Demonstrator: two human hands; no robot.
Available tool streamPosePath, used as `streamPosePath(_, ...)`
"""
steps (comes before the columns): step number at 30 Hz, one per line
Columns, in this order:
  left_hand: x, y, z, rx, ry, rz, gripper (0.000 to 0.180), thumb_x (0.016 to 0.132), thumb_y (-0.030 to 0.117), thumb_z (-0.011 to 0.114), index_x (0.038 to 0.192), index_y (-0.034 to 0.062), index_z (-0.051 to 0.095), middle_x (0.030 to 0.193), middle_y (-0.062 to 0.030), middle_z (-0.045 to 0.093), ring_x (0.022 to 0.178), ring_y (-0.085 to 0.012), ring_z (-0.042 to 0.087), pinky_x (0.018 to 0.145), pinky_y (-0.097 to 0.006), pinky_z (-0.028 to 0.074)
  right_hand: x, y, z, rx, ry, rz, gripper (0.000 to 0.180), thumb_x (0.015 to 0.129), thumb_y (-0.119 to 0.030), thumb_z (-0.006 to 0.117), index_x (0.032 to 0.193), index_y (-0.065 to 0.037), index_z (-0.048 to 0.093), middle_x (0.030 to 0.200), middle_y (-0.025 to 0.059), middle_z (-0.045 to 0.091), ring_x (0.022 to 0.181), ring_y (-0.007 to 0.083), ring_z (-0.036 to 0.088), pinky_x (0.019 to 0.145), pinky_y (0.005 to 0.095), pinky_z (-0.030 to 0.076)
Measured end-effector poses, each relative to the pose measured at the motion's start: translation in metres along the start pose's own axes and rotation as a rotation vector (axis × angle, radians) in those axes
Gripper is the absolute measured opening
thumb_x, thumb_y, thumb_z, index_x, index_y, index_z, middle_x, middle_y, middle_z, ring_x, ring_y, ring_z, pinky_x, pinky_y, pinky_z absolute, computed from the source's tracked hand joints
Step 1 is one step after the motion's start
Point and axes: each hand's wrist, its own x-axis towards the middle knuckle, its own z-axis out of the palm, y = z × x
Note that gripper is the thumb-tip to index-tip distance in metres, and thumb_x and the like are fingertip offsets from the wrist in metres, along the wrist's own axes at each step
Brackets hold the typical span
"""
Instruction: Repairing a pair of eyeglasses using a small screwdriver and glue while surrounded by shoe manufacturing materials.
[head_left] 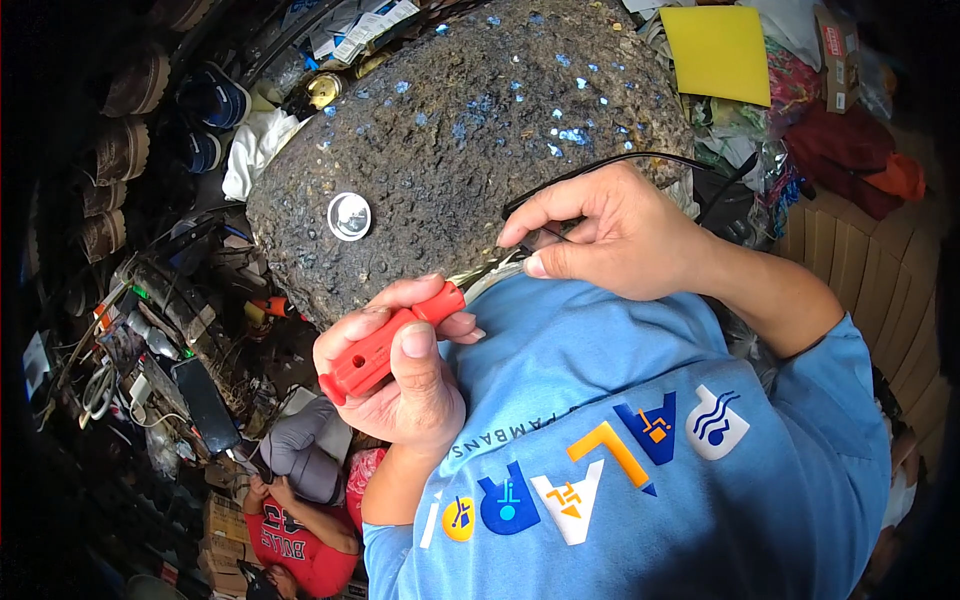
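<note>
My left hand (400,385) is closed around the red handle of a screwdriver (385,345). Its thin metal shaft (490,270) points up and right toward my right hand (610,235). That hand pinches a thin black wire (600,165) between thumb and fingers right at the screwdriver's tip. The wire loops over the hand and runs off to the right. Whatever small part sits at the tip is hidden by my fingers. Both hands hover just above my blue printed shirt (640,440).
Behind the hands lies a dark speckled surface (470,130) with a round silver disc (349,216). A yellow sheet (718,50), a cardboard box (835,45) and red cloth (850,150) lie top right. Shoes (205,100), cables, a black slab (205,400) and a person in red (300,545) fill the left.
</note>
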Motion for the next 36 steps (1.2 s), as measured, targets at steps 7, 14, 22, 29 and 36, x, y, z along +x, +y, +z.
streamPosePath(7, 0.001, 0.002, 0.000, 0.002, 0.021, 0.014, 0.025, 0.095, 0.019, 0.060, 0.113, 0.0069, 0.048, 0.100, -0.0269, 0.064, 0.060, -0.0224, 0.065, 0.048, -0.030, 0.055, 0.001, 0.001, 0.001, 0.006, -0.006, 0.002, 0.026, 0.075, -0.015, 0.072, 0.101, -0.008, 0.073, 0.073, 0.0046, 0.069, 0.057, 0.0057, 0.054, 0.055, 0.0236, 0.045)
streamPosePath(14, 0.030, 0.001, -0.033, 0.102, 0.307, 0.085, 0.020, 0.096, 0.018, 0.059, 0.103, -0.0004, 0.055, 0.092, -0.0224, 0.067, 0.060, -0.0186, 0.065, 0.047, -0.026, 0.054, 0.001, 0.005, -0.001, 0.011, -0.018, -0.022, 0.026, 0.076, -0.012, 0.071, 0.101, -0.006, 0.072, 0.082, 0.0059, 0.071, 0.064, 0.0069, 0.059, 0.060, 0.0240, 0.049)
streamPosePath(22, 0.057, -0.040, -0.065, 0.306, 0.399, 0.168, 0.023, 0.093, 0.017, 0.065, 0.094, -0.0049, 0.062, 0.086, -0.0170, 0.069, 0.062, -0.0155, 0.064, 0.054, -0.026, 0.054, 0.002, 0.001, -0.001, 0.074, -0.034, -0.007, 0.026, 0.077, -0.007, 0.070, 0.103, -0.003, 0.071, 0.094, 0.0079, 0.072, 0.077, 0.0069, 0.064, 0.067, 0.0224, 0.053)
streamPosePath(29, 0.060, -0.048, -0.068, 0.283, 0.402, 0.184, 0.025, 0.092, 0.018, 0.066, 0.096, -0.0057, 0.060, 0.091, -0.0190, 0.069, 0.067, -0.0173, 0.065, 0.056, -0.026, 0.055, 0.002, 0.001, -0.001, 0.080, -0.030, -0.020, 0.026, 0.078, -0.006, 0.069, 0.104, -0.003, 0.071, 0.093, 0.0075, 0.072, 0.078, 0.0071, 0.064, 0.068, 0.0224, 0.053)
streamPosePath(36, 0.054, -0.028, -0.062, 0.254, 0.367, 0.153, 0.022, 0.095, 0.018, 0.061, 0.096, -0.0043, 0.060, 0.092, -0.0196, 0.068, 0.064, -0.0163, 0.064, 0.053, -0.025, 0.054, 0.002, -0.001, -0.002, 0.077, -0.030, 0.014, 0.026, 0.078, -0.008, 0.070, 0.103, -0.003, 0.071, 0.094, 0.0082, 0.072, 0.077, 0.0079, 0.065, 0.068, 0.0231, 0.053)
